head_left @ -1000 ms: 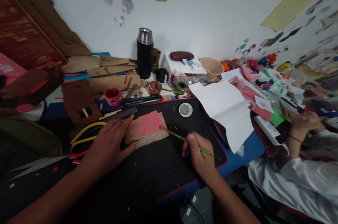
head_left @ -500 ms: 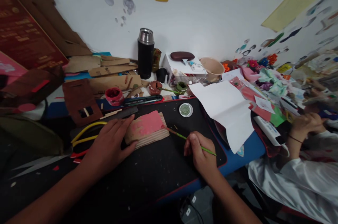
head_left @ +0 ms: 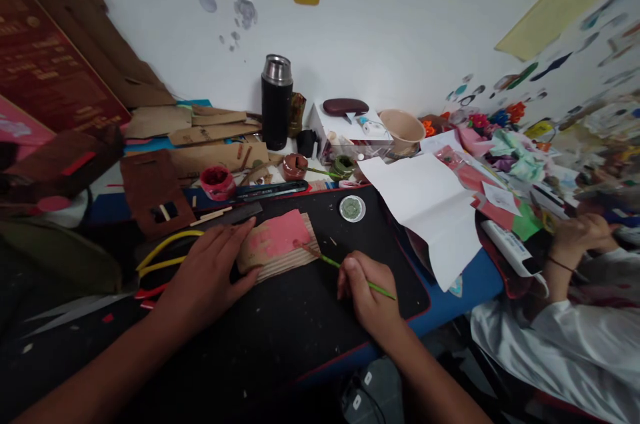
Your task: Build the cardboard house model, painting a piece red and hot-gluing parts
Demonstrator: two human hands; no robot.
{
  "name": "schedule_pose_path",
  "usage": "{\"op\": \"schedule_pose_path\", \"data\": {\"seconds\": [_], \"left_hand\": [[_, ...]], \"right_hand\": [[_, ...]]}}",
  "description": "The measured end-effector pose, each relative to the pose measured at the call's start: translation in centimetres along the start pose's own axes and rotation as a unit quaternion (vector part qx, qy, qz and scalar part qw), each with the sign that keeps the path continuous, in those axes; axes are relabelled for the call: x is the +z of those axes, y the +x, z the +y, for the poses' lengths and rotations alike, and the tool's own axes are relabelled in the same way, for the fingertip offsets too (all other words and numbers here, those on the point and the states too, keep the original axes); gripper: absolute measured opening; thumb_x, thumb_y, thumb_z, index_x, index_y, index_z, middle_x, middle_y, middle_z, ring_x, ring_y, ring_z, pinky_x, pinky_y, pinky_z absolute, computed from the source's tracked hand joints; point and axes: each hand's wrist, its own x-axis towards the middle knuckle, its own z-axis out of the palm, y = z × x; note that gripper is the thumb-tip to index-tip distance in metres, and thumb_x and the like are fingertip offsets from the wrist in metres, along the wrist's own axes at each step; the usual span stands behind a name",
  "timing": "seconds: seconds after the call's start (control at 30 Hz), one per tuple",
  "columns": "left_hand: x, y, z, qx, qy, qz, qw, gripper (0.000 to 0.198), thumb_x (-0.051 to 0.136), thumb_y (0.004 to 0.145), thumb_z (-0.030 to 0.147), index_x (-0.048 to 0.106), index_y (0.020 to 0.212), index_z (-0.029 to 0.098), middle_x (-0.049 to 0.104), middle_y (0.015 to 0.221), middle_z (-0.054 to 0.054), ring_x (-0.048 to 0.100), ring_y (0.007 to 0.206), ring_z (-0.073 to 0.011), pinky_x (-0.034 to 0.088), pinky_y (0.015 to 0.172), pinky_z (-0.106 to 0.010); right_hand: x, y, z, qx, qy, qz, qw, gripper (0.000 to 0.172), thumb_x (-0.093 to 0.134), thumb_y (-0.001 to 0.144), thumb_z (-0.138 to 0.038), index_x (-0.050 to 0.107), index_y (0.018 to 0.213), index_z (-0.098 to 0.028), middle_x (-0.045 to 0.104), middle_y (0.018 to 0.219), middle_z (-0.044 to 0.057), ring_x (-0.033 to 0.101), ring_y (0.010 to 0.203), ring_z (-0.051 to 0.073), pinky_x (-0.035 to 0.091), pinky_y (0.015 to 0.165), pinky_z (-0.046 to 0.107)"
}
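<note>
Pinching a thin green paintbrush [head_left: 356, 277] between thumb and fingertips, the right hand [head_left: 367, 296] is closed on the handle near its middle, with the reddish bristle tip lying on the right part of a piece of cardboard [head_left: 278, 249]. That cardboard is a rough rectangle with a ribbed, corrugated surface, coated in patchy pink paint across the top, with bare tan ridges along its near edge and left end. It lies flat near the middle of a black mat [head_left: 300, 334], which is dull and flecked with scraps. The left hand [head_left: 209, 279] rests flat on the cardboard's left end, fingers stretched out and apart, gripping nothing. Just left of that hand a yellow cord [head_left: 167, 245] loops over the mat. Farther off sit a small round green lid [head_left: 351, 209], a red paint pot [head_left: 216, 183] and a brown pot [head_left: 293, 166]. A tall black flask [head_left: 277, 104] with a steel cap stands upright by the far wall. To the right, a creased white sheet of paper [head_left: 425, 204] overlaps the mat's edge, with a beige bowl [head_left: 403, 128] beyond it. At the far right another person's hand [head_left: 575, 235] shows above a white sleeve [head_left: 550, 341].
</note>
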Motion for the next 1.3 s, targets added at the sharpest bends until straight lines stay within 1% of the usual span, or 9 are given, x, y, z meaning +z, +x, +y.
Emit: {"op": "schedule_pose_path", "data": {"seconds": [0.17, 0.4, 0.53, 0.67, 0.77, 0.9, 1.0, 1.13, 1.3], "left_hand": [[0.0, 0.0, 0.0, 0.0, -0.012, 0.002, 1.0, 0.075, 0.061, 0.098, 0.042, 0.036, 0.163, 0.015, 0.071, 0.135, -0.019, 0.065, 0.123, -0.039, 0.049, 0.11, -0.057], [0.0, 0.1, 0.0, 0.001, -0.01, 0.0, 1.0, 0.075, 0.063, 0.096, 0.039, 0.036, 0.162, 0.014, 0.071, 0.136, -0.019, 0.065, 0.124, -0.0388, 0.049, 0.11, -0.056], [0.0, 0.1, 0.0, 0.002, -0.003, 0.0, 1.0, 0.076, 0.063, 0.096, 0.039, 0.035, 0.162, 0.014, 0.071, 0.136, -0.019, 0.065, 0.123, -0.0389, 0.049, 0.109, -0.056], [-0.1, 0.1, 0.1, 0.008, 0.002, 0.001, 1.0, 0.075, 0.063, 0.096, 0.039, 0.035, 0.162, 0.015, 0.07, 0.136, -0.018, 0.065, 0.122, -0.0386, 0.049, 0.109, -0.056], [-0.1, 0.1, 0.1, 0.001, -0.001, -0.003, 1.0, 0.075, 0.063, 0.096, 0.04, 0.035, 0.162, 0.015, 0.07, 0.135, -0.018, 0.065, 0.123, -0.0387, 0.049, 0.11, -0.056], [0.0, 0.1, 0.0, 0.005, -0.002, -0.003, 1.0, 0.076, 0.063, 0.096, 0.039, 0.035, 0.162, 0.015, 0.071, 0.134, -0.019, 0.065, 0.122, -0.0385, 0.05, 0.109, -0.056], [0.0, 0.1, 0.0, 0.001, -0.009, -0.002, 1.0, 0.076, 0.063, 0.096, 0.039, 0.034, 0.163, 0.016, 0.071, 0.135, -0.018, 0.065, 0.123, -0.038, 0.049, 0.109, -0.056], [0.0, 0.0, 0.0, -0.001, -0.012, 0.001, 1.0, 0.076, 0.062, 0.096, 0.04, 0.034, 0.163, 0.017, 0.07, 0.137, -0.018, 0.065, 0.124, -0.0386, 0.048, 0.11, -0.057], [0.0, 0.1, 0.1, 0.002, -0.01, 0.002, 1.0, 0.074, 0.061, 0.097, 0.039, 0.036, 0.162, 0.015, 0.07, 0.137, -0.019, 0.065, 0.123, -0.0388, 0.05, 0.109, -0.057]], "right_hand": [[-0.2, -0.2, 0.4, 0.031, 0.009, 0.033, 0.999, 0.05, 0.044, 0.115, -0.038, 0.059, 0.07, -0.022, 0.06, 0.054, -0.002, 0.055, 0.048, 0.011, 0.042, 0.054, 0.023], [2.5, -0.3, -1.3, -0.038, 0.025, -0.058, 0.997, 0.049, 0.041, 0.115, -0.037, 0.06, 0.073, -0.021, 0.06, 0.058, -0.001, 0.06, 0.054, 0.012, 0.043, 0.057, 0.023], [1.4, 0.0, -0.8, -0.012, 0.033, -0.049, 0.998, 0.048, 0.042, 0.115, -0.038, 0.06, 0.074, -0.021, 0.059, 0.055, -0.002, 0.058, 0.049, 0.011, 0.042, 0.054, 0.023], [0.0, -0.2, 0.2, 0.034, 0.037, 0.0, 0.999, 0.048, 0.044, 0.114, -0.039, 0.059, 0.072, -0.021, 0.059, 0.053, -0.003, 0.055, 0.047, 0.011, 0.042, 0.052, 0.023], [0.2, -0.4, 0.2, 0.042, 0.049, 0.005, 0.998, 0.049, 0.044, 0.114, -0.04, 0.058, 0.071, -0.022, 0.059, 0.052, -0.003, 0.055, 0.047, 0.011, 0.042, 0.052, 0.023], [1.8, -0.4, -0.7, 0.007, 0.052, -0.048, 0.997, 0.051, 0.041, 0.115, -0.04, 0.06, 0.072, -0.021, 0.06, 0.054, -0.002, 0.057, 0.048, 0.011, 0.042, 0.054, 0.023], [2.5, -0.3, -1.2, -0.01, 0.047, -0.061, 0.997, 0.051, 0.041, 0.115, -0.041, 0.06, 0.071, -0.021, 0.06, 0.056, -0.001, 0.059, 0.051, 0.011, 0.042, 0.055, 0.023], [1.5, -0.1, -0.8, 0.007, 0.053, -0.051, 0.997, 0.05, 0.042, 0.115, -0.041, 0.061, 0.073, -0.021, 0.06, 0.055, -0.002, 0.058, 0.049, 0.011, 0.042, 0.054, 0.023], [0.2, 0.0, -0.1, 0.051, 0.051, -0.003, 0.997, 0.051, 0.044, 0.114, -0.043, 0.058, 0.069, -0.022, 0.059, 0.051, -0.002, 0.055, 0.046, 0.012, 0.041, 0.051, 0.024]]}}
